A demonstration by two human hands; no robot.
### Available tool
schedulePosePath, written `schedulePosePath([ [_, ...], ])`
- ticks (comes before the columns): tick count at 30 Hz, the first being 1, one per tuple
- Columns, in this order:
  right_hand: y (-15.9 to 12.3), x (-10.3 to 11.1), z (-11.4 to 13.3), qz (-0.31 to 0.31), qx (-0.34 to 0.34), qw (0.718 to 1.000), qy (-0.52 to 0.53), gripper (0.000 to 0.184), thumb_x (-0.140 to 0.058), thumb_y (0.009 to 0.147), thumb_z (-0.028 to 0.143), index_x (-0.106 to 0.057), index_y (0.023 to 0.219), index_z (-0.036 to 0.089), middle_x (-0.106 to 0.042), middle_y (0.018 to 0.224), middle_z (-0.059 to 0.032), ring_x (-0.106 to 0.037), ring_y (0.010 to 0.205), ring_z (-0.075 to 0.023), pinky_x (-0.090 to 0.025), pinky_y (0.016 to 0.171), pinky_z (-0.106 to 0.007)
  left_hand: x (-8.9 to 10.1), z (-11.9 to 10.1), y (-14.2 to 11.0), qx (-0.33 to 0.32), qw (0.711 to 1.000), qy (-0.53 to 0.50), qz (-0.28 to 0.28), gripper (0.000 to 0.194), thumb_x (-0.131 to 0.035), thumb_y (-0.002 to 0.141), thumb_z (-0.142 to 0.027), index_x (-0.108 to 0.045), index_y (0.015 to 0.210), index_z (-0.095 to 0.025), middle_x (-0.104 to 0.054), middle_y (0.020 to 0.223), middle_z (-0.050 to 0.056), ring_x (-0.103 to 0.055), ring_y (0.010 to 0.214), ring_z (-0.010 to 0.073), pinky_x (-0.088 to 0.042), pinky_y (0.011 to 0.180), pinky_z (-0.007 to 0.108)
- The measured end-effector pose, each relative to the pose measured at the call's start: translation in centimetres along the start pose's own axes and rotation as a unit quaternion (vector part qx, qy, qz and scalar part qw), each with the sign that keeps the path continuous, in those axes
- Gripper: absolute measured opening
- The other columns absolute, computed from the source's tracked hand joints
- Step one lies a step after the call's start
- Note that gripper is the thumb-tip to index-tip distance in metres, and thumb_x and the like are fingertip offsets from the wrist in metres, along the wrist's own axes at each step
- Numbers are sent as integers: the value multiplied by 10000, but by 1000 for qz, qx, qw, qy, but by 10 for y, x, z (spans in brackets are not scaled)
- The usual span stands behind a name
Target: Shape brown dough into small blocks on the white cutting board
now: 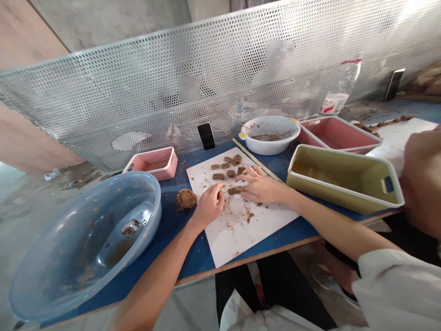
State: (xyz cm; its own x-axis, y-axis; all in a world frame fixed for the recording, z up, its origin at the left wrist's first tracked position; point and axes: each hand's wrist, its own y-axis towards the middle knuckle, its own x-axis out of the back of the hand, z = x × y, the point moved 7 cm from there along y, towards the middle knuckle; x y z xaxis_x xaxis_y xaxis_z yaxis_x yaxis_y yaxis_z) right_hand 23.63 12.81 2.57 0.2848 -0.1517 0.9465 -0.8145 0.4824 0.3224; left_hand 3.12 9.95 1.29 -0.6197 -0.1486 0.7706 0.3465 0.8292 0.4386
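A white board [223, 243] lies before me, with crumbs and several small brown clay blocks [218, 176] in loose rows near its far end. My right hand [260, 186] rests over the board, fingers stretched and spread. Its fingertips touch or nearly touch one short clay piece [233, 191] lying flat. Opposite it, my left hand [211, 204] is closed at the board's left side, fingers curled in; whatever is between thumb and fingers is hidden. A rough lump of brown clay [186, 199] sits on the blue table just left of that hand.
A large blue basin [86, 271] leans at the left. Behind are a pink basket [172, 162], a phone [206, 136] and a white bowl of sticks [268, 147]. A green basket [344, 193], pink tray [341, 133] and bottle [339, 89] stand right, beside another person's arm. Perforated metal screens the back.
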Motion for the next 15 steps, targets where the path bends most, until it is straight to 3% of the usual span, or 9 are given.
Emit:
schedulePosePath([
  [2,0,1,-1,-4,-7,1000,-5,423,-525,1199,426,-927,1151,303,-693,1561,-100,-548,1378,-389,-435,1098,-605,0,0,0,1,1000,2,1,290,-494,1093,-149,-665,1321,-205,-795,1168,121,-770,1027,264,-605,942,389],
  [5,-1,3,-2,-10,-15,1000,7,479,-505,1209,433,-930,1034,297,-714,1524,-96,-556,1376,-382,-430,1096,-603,0,0,0,4,1000,3,4,296,-509,1080,-141,-665,1322,-208,-795,1181,122,-770,1029,264,-607,942,389],
  [9,-1,2,0,6,-1,1000,7,426,-522,1204,453,-919,1168,301,-688,1573,-107,-546,1391,-396,-430,1091,-612,-1,0,0,5,1000,-5,9,300,-500,1095,-153,-666,1338,-213,-798,1199,122,-776,1035,260,-611,952,388],
  [13,-4,11,-15,-33,-59,998,8,571,-497,1209,420,-884,830,238,-745,1464,-127,-569,1366,-396,-411,1086,-601,-1,2,-1,5,1000,-8,4,322,-508,1089,-158,-671,1361,-215,-798,1230,126,-777,1079,267,-618,976,394],
  [15,-6,16,-20,-54,-73,996,13,538,-490,1207,406,-896,901,229,-747,1437,-148,-571,1364,-395,-411,1086,-595,0,3,-1,3,1000,-7,2,325,-507,1091,-167,-673,1367,-212,-797,1230,130,-774,1096,271,-622,982,398],
])
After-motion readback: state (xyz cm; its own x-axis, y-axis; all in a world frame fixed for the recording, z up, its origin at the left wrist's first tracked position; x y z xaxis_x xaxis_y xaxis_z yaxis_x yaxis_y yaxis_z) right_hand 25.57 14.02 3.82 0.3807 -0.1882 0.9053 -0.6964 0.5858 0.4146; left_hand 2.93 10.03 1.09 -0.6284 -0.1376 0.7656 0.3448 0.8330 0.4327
